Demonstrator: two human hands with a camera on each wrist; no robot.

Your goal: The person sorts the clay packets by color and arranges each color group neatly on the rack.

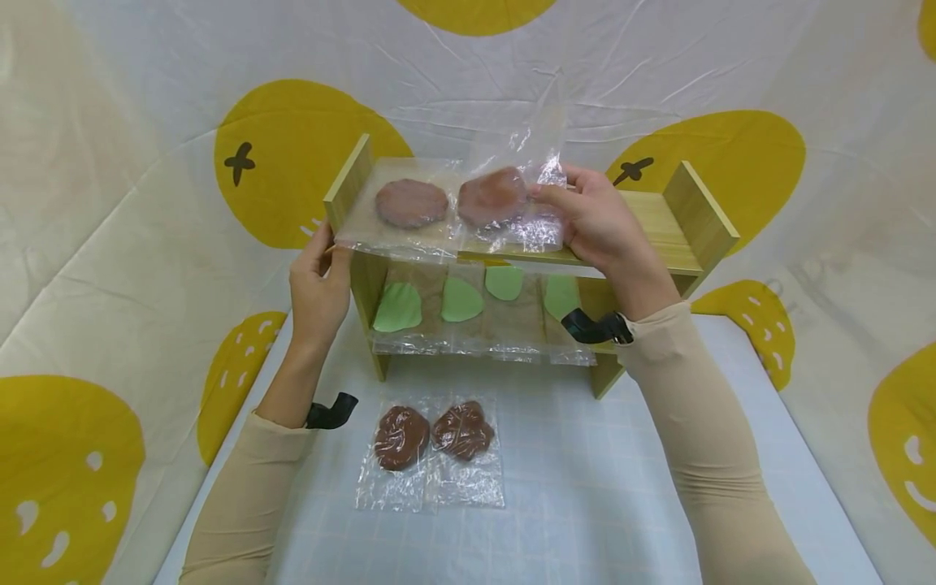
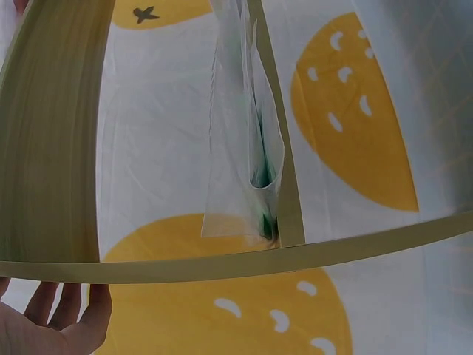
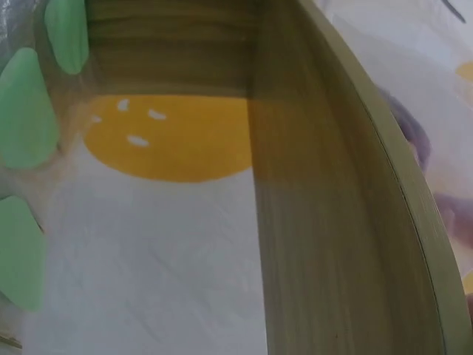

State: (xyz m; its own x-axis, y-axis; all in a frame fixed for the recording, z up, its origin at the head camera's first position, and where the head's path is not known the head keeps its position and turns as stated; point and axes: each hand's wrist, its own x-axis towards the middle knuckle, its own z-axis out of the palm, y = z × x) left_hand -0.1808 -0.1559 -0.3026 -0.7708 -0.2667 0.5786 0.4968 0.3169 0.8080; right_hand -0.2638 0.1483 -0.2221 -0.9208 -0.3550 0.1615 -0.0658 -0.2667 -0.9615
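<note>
Head view. Right hand (image 1: 601,223) pinches the right edge of a clear bag with a brown disc (image 1: 493,199) inside, thumb on the near face, fingers behind. The bag spreads left of the pinch, over the top board (image 1: 658,223) of a small wooden shelf (image 1: 361,296); cannot tell whether its underside touches. Directly left of it lies a neighbouring brown bag (image 1: 412,203), edges meeting or slightly overlapping. Further left, left hand (image 1: 319,284) is at the left panel (image 1: 349,183). Below the pinch, a row of green-piece bags (image 1: 462,301) on the lower board. Nearer the body, a pair of brown bags (image 1: 463,431) on the table (image 1: 570,487).

My judgement on laying the bag well: pinch plastic only, clear of the disc; line its left edge to the neighbour without lifting it; bring the near edge level, smooth the raised upper flap, then loosen thumb and fingers before drawing back.

Left wrist view. Fingers (image 2: 68,305) meet the panel beside the top board; curled round or merely resting, cannot tell. A steadying touch there seems useful.

Right wrist view. Pinch not shown clearly. Underside of the top board fills the right, green pieces at left; shapes past the board's edge too blurred to name. Worth keeping the wrist clear of those lower bags.
</note>
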